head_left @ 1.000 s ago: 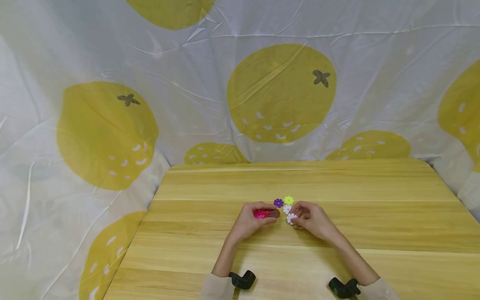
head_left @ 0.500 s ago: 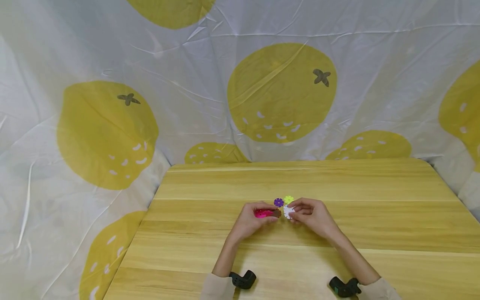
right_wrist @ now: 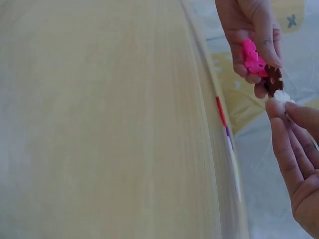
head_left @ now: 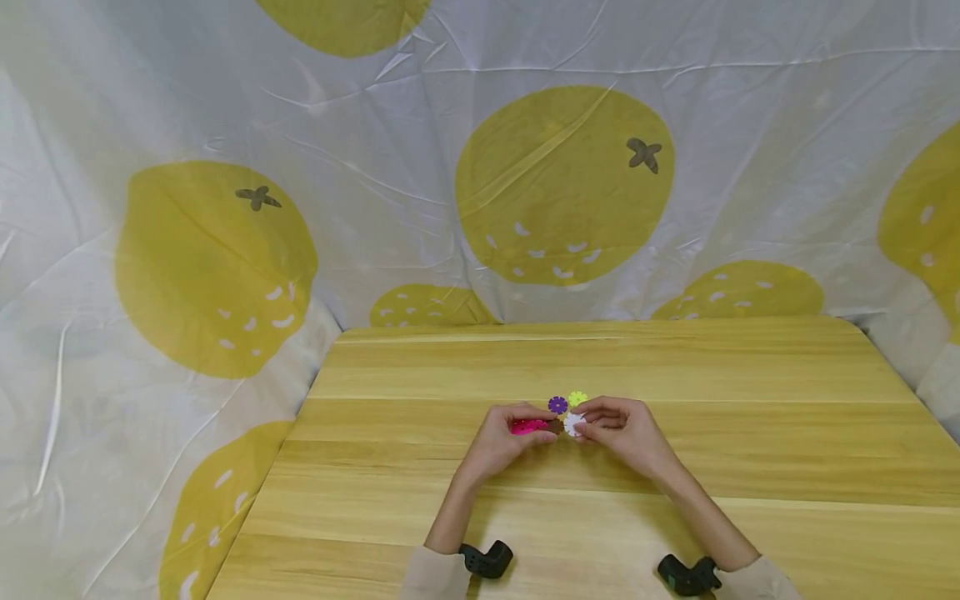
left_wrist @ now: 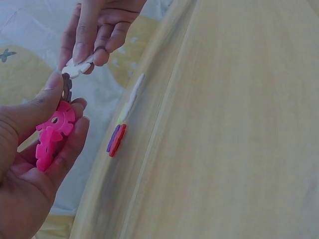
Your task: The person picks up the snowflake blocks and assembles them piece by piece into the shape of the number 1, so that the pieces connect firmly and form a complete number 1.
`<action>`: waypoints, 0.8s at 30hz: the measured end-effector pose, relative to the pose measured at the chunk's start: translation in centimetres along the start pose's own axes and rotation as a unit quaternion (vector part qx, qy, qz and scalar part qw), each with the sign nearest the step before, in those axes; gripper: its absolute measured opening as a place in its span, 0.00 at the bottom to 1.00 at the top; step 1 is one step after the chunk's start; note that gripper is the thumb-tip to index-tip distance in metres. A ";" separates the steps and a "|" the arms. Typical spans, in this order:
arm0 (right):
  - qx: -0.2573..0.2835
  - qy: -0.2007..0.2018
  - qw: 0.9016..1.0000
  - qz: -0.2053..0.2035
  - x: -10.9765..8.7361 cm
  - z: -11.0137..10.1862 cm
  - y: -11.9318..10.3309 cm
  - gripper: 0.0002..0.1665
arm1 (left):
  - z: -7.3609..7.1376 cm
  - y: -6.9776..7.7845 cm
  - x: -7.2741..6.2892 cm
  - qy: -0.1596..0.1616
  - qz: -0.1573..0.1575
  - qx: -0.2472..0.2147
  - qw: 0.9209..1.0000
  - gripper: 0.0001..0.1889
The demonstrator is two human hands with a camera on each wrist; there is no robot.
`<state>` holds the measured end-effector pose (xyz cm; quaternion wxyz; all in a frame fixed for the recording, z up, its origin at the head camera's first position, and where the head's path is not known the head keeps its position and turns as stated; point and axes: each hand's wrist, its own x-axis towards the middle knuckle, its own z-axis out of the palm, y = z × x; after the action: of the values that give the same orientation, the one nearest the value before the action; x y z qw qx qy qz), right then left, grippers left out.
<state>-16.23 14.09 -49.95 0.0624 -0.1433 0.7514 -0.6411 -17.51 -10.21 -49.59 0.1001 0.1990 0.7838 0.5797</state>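
My left hand (head_left: 501, 440) grips a short chain of notched plastic snowflake discs: pink discs (left_wrist: 56, 122) joined to a brown disc (right_wrist: 273, 80). The brown one sticks out past the thumb and fingertips. Between thumb and fingers, my right hand (head_left: 630, 435) pinches a white snowflake disc (head_left: 573, 425). In both wrist views the white disc's edge sits right at the brown disc's edge, at an angle to it. The two hands face each other above the table, fingertips close together.
Just beyond the hands, a purple disc (head_left: 557, 405) and a yellow disc (head_left: 577, 398) lie on the wooden table (head_left: 735, 442). A red disc (left_wrist: 117, 141) and something white (left_wrist: 132, 97) lie there too in the left wrist view. A lemon-print cloth (head_left: 375, 167) hangs behind.
My right hand has moved left and slightly away from me, bringing the white disc up against the brown one. The left hand has stayed almost still.
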 end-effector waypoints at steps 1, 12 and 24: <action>0.002 -0.001 1.000 -0.001 0.0 0.0 0.0 0.14 | 0.0 0.0 0.0 -0.001 0.001 0.000 1.000 0.15; 0.014 -0.004 1.000 -0.006 0.0 0.2 -0.2 0.14 | 0.0 0.0 -0.1 -0.002 -0.007 0.000 1.000 0.14; 0.031 -0.018 0.999 -0.012 -0.1 0.4 -0.1 0.14 | -0.1 0.1 -0.1 -0.016 -0.002 -0.018 1.000 0.12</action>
<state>-15.98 13.72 -49.95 0.0721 -0.1617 0.7278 -0.6626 -17.41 -10.30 -49.48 0.1173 0.2044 0.7721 0.5902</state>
